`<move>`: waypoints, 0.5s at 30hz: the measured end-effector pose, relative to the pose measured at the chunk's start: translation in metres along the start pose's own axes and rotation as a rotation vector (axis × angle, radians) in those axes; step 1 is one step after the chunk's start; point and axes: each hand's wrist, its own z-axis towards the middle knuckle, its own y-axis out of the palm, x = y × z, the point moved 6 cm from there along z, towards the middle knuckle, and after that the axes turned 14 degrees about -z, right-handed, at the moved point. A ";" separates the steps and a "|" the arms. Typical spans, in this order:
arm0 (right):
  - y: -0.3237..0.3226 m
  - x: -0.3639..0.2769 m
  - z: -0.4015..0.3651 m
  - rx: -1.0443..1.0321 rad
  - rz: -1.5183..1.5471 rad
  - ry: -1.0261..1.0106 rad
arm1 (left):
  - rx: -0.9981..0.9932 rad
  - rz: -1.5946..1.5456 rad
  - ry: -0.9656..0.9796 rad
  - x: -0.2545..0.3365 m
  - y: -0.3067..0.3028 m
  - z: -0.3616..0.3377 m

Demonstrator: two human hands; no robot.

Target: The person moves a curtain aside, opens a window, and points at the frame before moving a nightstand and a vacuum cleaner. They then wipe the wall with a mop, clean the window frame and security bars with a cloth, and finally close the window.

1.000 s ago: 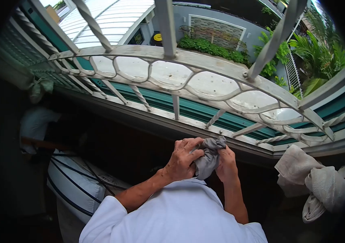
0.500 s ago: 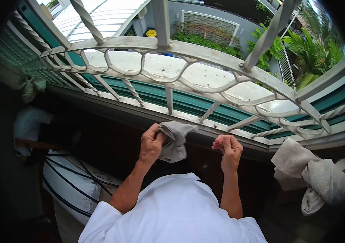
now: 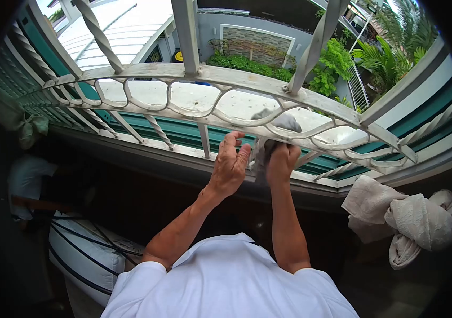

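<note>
A grey cloth [image 3: 286, 122] is bunched at the lower rail of the white window grille [image 3: 268, 87], part of it behind the curved bars and part hanging in front, slightly blurred. My right hand [image 3: 282, 163] grips the cloth just under the rail, fingers closed round it. To the left, my left hand [image 3: 229, 165] holds nothing. Its fingers are raised and apart, with the tips close to the rail and the thumb towards the cloth.
A knotted pale curtain [image 3: 422, 220] hangs at the right, and another tied curtain [image 3: 34, 131] at the far left. Below left stands a chair with a white cushion [image 3: 85, 254] and dark bars. Beyond the grille lie green window tracks [image 3: 183, 132], a white ledge [image 3: 189, 98] and a garden.
The cloth has passed from my left hand to my right and moved up and right to the grille. My left hand has let go and risen towards the rail. The view has shifted slightly.
</note>
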 end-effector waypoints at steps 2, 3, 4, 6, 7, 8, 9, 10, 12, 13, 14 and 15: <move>0.040 -0.048 0.034 -0.224 0.452 -0.174 | 0.154 0.140 0.242 -0.014 -0.006 0.031; 0.044 -0.037 0.067 -0.380 0.147 -0.198 | 0.177 0.004 0.165 -0.006 -0.002 0.046; 0.064 -0.034 0.085 -0.198 0.130 -0.309 | 0.202 -0.132 0.089 0.003 -0.002 0.062; 0.074 -0.089 0.088 0.062 -0.507 -0.978 | 0.038 -0.341 0.168 -0.014 -0.008 0.089; 0.071 -0.094 0.112 -0.043 -0.224 -0.768 | 0.181 -0.286 0.182 -0.019 -0.017 0.098; 0.070 -0.092 0.131 -0.147 0.054 -0.551 | 0.324 -0.230 0.198 -0.026 -0.026 0.106; 0.062 -0.125 0.116 0.017 0.232 -0.355 | 0.494 0.126 0.431 -0.067 -0.043 0.123; 0.052 -0.121 0.134 0.065 0.573 -0.214 | 0.462 -0.478 -0.027 -0.095 -0.058 0.129; 0.036 -0.154 0.110 -0.038 0.762 -0.310 | 0.374 -0.212 0.107 -0.041 -0.053 0.117; 0.034 -0.145 0.127 -0.035 0.758 -0.313 | 0.361 -0.056 0.151 -0.048 -0.052 0.118; 0.028 -0.129 0.156 0.120 0.334 -0.368 | 0.396 0.222 0.179 -0.082 -0.061 0.122; 0.025 -0.124 0.169 0.269 -0.094 -0.407 | 0.457 0.632 0.144 -0.142 -0.080 0.124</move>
